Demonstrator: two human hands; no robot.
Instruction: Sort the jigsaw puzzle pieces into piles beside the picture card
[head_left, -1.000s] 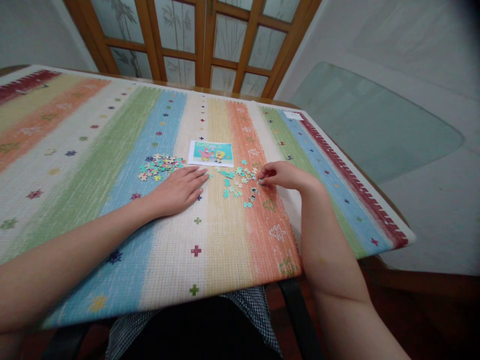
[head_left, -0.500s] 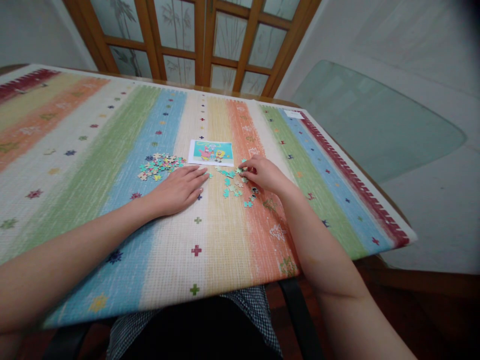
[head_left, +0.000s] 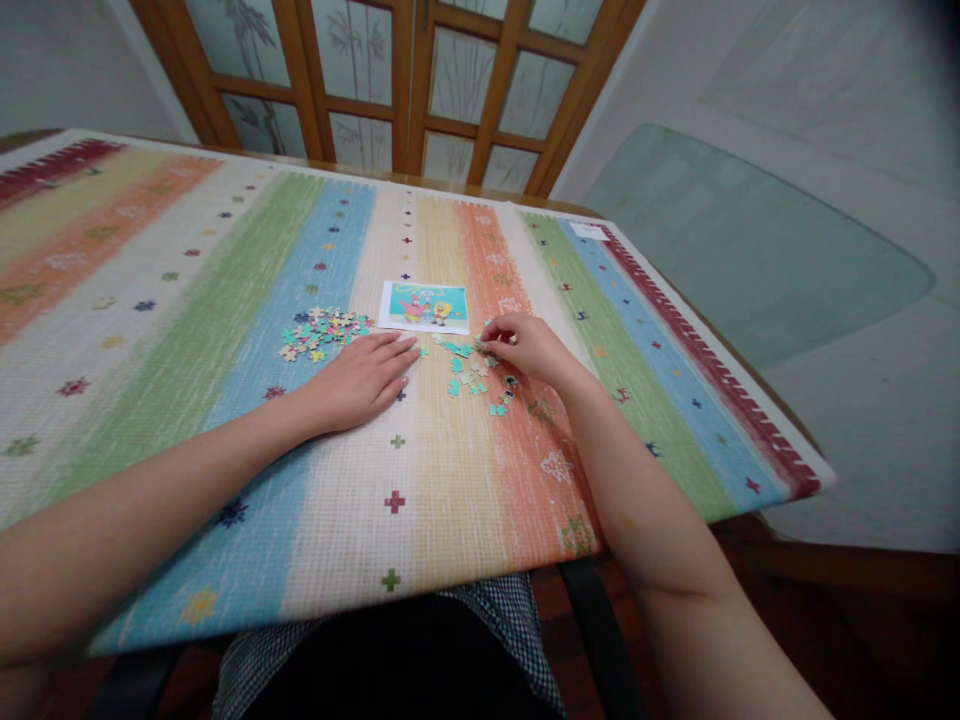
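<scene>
My left hand [head_left: 365, 378] lies flat on the tablecloth, fingers spread, beside a heap of jigsaw puzzle pieces [head_left: 315, 333]. My right hand [head_left: 529, 348] is at the upper right of a looser group of teal and pale puzzle pieces [head_left: 469, 378]. Its thumb and index finger pinch together on a small puzzle piece [head_left: 480, 344], mostly covered by the fingertips. Just beyond both hands lies a printed picture card [head_left: 426, 307] with cartoon figures on a teal background.
A striped tablecloth [head_left: 450, 480] covers the table. A small white label [head_left: 589, 231] lies near the far right corner. Wooden doors with glass panes [head_left: 360, 80] stand behind the table, and a pale wall [head_left: 862, 420] is to the right.
My right thumb and index finger have drawn closer together at the edge of the loose pieces. My left hand stays where it was.
</scene>
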